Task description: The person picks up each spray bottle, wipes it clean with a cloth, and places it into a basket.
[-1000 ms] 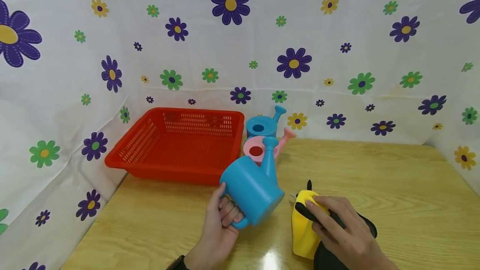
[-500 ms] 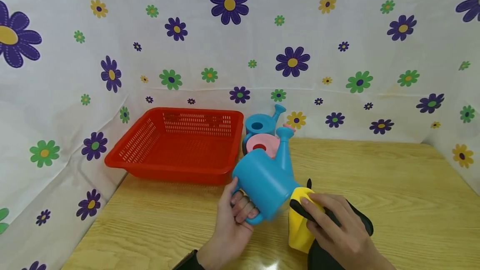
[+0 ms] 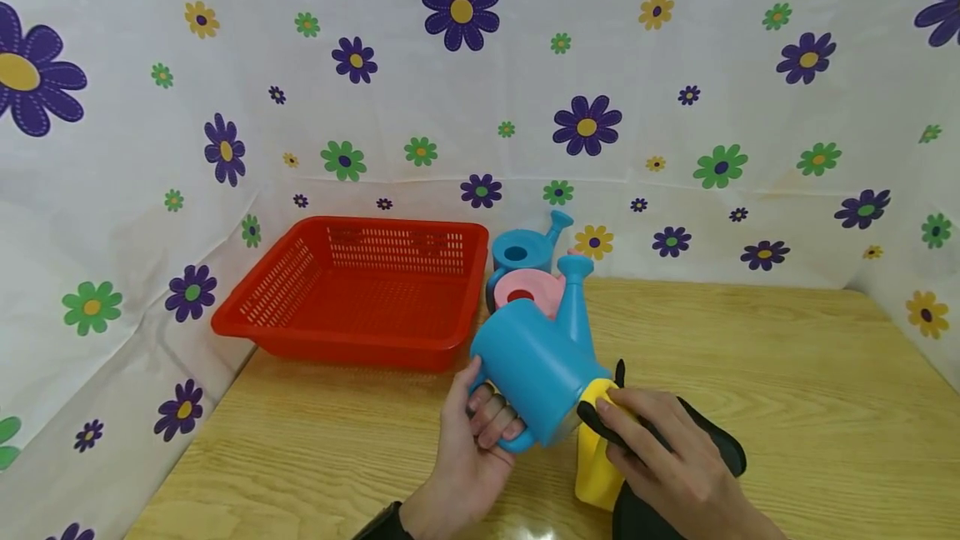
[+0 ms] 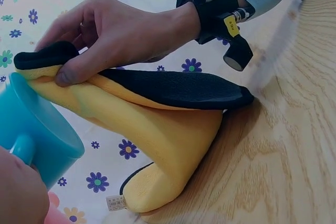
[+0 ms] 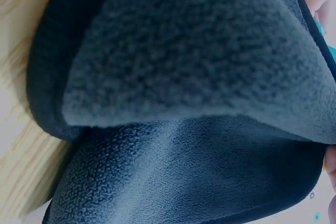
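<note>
A light-blue watering can (image 3: 525,361) is tilted over the table, its spout up and its base turned towards the right. My left hand (image 3: 472,457) grips it by the handle. Between the thumb and fingers of my right hand (image 3: 686,465) is a two-sided cloth (image 3: 597,477), yellow on one face and dark grey on the other. A fold of the cloth lies right at the can's base edge, and the rest hangs down to the table, as the left wrist view shows. Dark fabric (image 5: 199,166) fills most of the right wrist view.
An orange-red plastic basket (image 3: 352,348) with slotted sides stands at the back left. Beside it are a second blue watering can (image 3: 517,242) and a pink one (image 3: 551,286), the pink partly hidden by the held can. A white flowered sheet (image 3: 720,48) hangs behind the wooden table (image 3: 810,407).
My left hand has moved the watering can to the right, bringing its base up to the cloth. My right hand has shifted slightly left with the cloth.
</note>
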The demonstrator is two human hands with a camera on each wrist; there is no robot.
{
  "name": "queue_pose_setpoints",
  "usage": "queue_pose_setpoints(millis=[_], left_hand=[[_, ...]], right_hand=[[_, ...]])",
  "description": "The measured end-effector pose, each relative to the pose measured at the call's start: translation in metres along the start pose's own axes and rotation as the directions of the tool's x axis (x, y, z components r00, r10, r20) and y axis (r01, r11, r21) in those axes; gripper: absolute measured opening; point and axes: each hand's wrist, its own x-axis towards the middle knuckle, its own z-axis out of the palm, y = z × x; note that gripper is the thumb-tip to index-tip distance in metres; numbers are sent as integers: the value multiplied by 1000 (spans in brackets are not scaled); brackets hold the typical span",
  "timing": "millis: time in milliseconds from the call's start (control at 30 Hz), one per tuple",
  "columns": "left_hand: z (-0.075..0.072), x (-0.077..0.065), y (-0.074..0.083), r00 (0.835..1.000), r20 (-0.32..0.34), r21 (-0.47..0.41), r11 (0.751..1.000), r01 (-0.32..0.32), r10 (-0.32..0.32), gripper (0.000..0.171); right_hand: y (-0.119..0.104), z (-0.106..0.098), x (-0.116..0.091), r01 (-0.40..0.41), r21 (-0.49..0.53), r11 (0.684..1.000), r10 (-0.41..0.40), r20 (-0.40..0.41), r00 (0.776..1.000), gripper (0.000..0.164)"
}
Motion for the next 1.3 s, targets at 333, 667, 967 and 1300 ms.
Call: queue_pose_setpoints(millis=[333,667,967,1300], left_hand=[[2,0,1,1000,12,-17,1000,-3,3,49],[3,0,4,1000,13,-20,1000,1,0,48],[1,0,5,1000,20,-12,1000,9,-8,48],[0,2,5,999,20,-10,1000,25,-25,49]], right_hand=[[-5,8,-3,119,28,993,-121,92,988,34],[-11,11,-6,127,71,989,-139,188,972,35],[-18,6,-8,54,45,998,-66,321,945,36],[-17,10,-9,79,-10,997,-73,266,961,37]])
